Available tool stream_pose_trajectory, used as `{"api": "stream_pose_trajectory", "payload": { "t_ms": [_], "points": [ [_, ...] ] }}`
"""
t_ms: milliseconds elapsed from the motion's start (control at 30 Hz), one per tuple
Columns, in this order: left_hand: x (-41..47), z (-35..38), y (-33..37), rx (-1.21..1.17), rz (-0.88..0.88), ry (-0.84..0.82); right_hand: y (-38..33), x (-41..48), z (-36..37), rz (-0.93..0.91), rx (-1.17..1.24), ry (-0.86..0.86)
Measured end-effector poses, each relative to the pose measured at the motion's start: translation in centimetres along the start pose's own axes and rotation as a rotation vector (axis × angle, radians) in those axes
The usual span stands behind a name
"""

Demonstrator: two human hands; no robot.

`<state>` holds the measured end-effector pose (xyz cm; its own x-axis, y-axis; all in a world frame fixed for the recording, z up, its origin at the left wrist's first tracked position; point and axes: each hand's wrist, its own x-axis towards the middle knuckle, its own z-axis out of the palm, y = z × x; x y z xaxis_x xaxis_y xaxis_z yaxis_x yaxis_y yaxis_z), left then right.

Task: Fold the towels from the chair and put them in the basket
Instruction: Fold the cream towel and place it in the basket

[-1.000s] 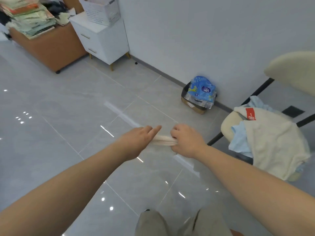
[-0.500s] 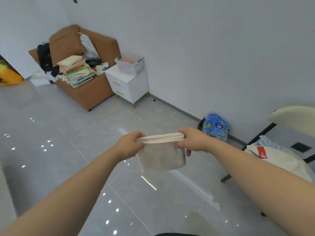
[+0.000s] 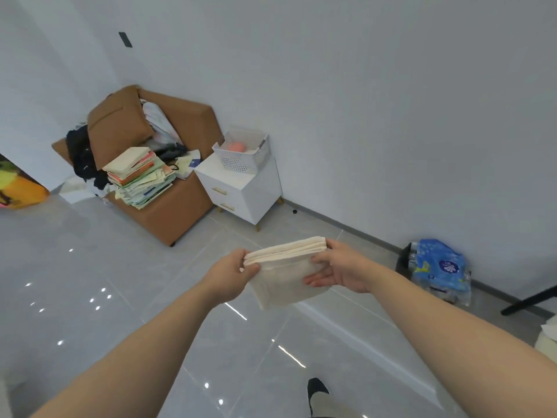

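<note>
Now folded into a compact cream rectangle, the towel point(image 3: 286, 271) hangs between both hands above the tiled floor. The left hand point(image 3: 230, 277) pinches its left end, and the right hand point(image 3: 342, 268) clamps the other between thumb and extended fingers. A second ago the view faced the chair. It has since swung toward the white perforated basket point(image 3: 241, 162) on the nightstand point(image 3: 250, 193), well apart, with something pink point(image 3: 237, 147) inside. Folding looks done and carrying it over likely comes next.
</note>
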<state>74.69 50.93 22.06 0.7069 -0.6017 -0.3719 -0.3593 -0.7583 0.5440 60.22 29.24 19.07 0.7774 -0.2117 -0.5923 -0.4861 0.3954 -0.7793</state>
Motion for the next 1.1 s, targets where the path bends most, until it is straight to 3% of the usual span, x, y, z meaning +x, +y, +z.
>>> {"api": "stream_pose_trajectory", "payload": {
  "t_ms": [67,167,300,433,500,600,867,1100],
  "points": [
    [3.6,-3.8,-0.7,-0.157,-0.026,-0.045,-3.9,3.8,1.8,0.035,0.118,0.028],
    [8.7,-9.0,-2.1,-0.679,-0.194,-0.164,-9.8,9.6,4.9,0.045,0.259,0.074],
    [17.3,-14.7,-6.0,-1.035,-0.248,-0.152,-16.5,18.4,9.5,0.024,0.228,0.203],
    [26.8,-20.0,-9.4,-1.004,-0.305,0.014,-21.0,27.3,13.1,-0.044,0.1,0.284],
    [31.1,-22.5,-11.2,-0.992,-0.351,0.018,-22.7,31.1,14.5,-0.053,0.077,0.272],
    [37.3,-26.5,-13.2,-1.017,-0.433,-0.056,-25.5,35.9,16.3,-0.041,0.033,0.3],
    [54.6,-33.3,-13.3,-1.033,-0.544,-0.422,-32.7,49.7,15.4,0.069,0.241,0.399],
    [71.0,-34.5,-11.4,-0.903,-0.431,-0.461,-39.3,62.7,10.4,0.314,0.323,0.392]
  ]
}}
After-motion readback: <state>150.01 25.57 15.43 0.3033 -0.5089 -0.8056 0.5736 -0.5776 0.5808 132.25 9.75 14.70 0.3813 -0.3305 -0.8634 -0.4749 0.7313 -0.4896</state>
